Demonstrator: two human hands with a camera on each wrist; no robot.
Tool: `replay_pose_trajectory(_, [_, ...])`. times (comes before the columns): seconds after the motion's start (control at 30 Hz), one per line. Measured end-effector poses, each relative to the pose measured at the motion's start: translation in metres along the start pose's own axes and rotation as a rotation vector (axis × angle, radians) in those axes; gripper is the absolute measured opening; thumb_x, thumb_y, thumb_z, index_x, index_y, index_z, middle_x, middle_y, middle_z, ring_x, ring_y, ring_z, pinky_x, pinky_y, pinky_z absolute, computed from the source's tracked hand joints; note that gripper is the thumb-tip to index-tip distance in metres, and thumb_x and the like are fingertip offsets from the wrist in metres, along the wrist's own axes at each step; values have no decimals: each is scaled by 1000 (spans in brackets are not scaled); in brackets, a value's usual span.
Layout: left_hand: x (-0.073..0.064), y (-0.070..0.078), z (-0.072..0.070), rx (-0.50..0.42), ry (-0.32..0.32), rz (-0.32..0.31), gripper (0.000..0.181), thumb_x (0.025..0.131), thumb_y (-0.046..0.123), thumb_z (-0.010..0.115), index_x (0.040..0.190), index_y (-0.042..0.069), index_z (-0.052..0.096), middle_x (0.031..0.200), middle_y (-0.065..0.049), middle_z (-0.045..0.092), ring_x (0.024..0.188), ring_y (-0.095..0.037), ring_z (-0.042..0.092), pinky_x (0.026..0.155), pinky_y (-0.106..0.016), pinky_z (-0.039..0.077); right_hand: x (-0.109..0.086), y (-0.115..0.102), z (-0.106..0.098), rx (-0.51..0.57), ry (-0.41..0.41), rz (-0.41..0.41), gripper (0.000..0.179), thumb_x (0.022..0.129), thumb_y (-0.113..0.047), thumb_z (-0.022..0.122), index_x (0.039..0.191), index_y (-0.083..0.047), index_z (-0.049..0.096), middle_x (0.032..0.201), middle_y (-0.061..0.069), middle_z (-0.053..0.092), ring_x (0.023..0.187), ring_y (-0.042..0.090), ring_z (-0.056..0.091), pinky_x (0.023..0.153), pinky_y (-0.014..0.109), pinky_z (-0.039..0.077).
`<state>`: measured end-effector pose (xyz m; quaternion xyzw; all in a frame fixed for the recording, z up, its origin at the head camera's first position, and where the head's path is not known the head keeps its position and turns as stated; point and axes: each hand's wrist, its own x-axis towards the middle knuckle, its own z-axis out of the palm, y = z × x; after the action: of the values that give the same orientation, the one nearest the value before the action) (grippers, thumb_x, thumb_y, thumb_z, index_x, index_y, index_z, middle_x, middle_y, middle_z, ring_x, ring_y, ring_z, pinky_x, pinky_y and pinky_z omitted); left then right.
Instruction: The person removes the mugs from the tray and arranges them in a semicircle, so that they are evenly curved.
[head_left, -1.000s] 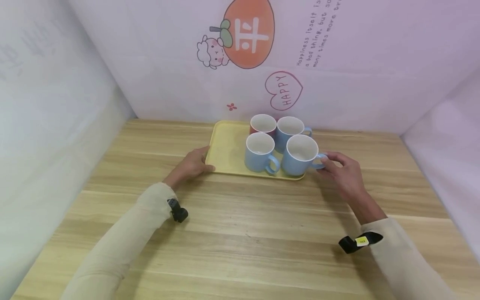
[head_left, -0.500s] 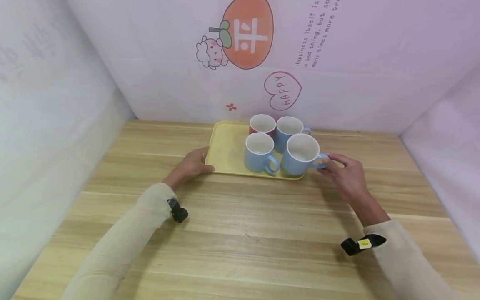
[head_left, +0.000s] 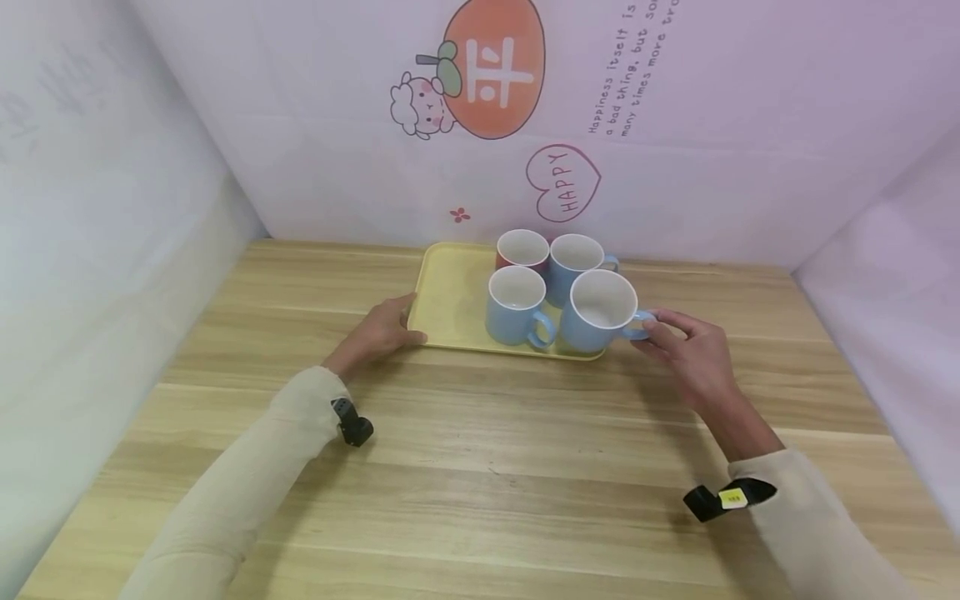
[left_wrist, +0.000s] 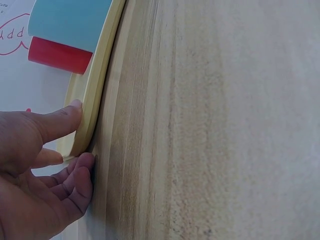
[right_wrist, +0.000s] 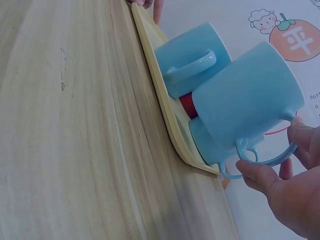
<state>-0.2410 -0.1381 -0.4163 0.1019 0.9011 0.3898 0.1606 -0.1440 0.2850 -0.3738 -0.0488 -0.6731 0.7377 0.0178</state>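
A yellow tray (head_left: 453, 292) on the wooden table carries a red mug (head_left: 522, 248) and three blue mugs. My right hand (head_left: 678, 342) pinches the handle of the front right blue mug (head_left: 600, 310). In the right wrist view this mug (right_wrist: 247, 105) hangs a little above the tray's rim (right_wrist: 165, 105), thumb and fingers (right_wrist: 260, 175) curled round its handle. My left hand (head_left: 382, 332) grips the tray's front left corner. Its thumb (left_wrist: 60, 120) lies on the rim (left_wrist: 95, 95) and its fingers (left_wrist: 77, 180) curl under the edge.
The other blue mugs (head_left: 516, 304) (head_left: 576, 254) stand close against the held one. Pale walls close in the table (head_left: 480, 467) at the back and on both sides. Bare wood stretches in front of the tray.
The front right mug seems to have come up slightly in my right hand. The head view has drifted a little to the left. The left hand keeps its hold on the tray.
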Motion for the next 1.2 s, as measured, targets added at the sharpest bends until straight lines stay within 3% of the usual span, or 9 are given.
replay_pose_trajectory(0.2, [-1, 0, 0, 4, -5, 0, 86, 89, 12, 75, 157, -1, 24, 104, -23, 67, 85, -28, 61, 79, -38, 51, -5, -2, 2, -18, -5, -12, 11, 93, -13, 71, 102, -9, 75, 105, 5, 70, 91, 16, 72, 83, 31, 53])
replay_pose_trajectory(0.5, [0, 1, -1, 7, -20, -32, 87, 89, 14, 75, 158, 2, 23, 111, -23, 65, 92, -30, 62, 84, -40, 51, -9, -6, 3, -45, -32, -19, 10, 93, -11, 71, 102, -12, 77, 104, -2, 70, 88, 17, 73, 82, 29, 54])
replay_pose_trajectory(0.87, [1, 1, -1, 18, -26, -25, 89, 89, 15, 75, 158, -1, 20, 109, -24, 66, 89, -29, 61, 83, -38, 50, -11, -12, -1, 85, -101, -83, 15, 93, 4, 66, 100, -3, 77, 100, 5, 73, 85, 21, 74, 81, 32, 55])
replay_pose_trajectory(1.03, [-1, 2, -2, 27, -33, -21, 88, 90, 14, 74, 157, -2, 19, 100, -20, 65, 80, -24, 57, 74, -33, 48, -14, -16, -1, 126, -118, -95, 16, 92, 7, 65, 99, -1, 77, 102, 6, 72, 86, 22, 74, 81, 34, 55])
replay_pose_trajectory(1.2, [0, 2, -3, 40, -39, -30, 89, 90, 15, 74, 157, -4, 19, 93, -16, 63, 76, -23, 54, 70, -31, 45, -16, -21, 1, 89, -166, -113, 15, 93, 6, 65, 103, 3, 75, 105, 6, 71, 90, 21, 73, 83, 36, 55])
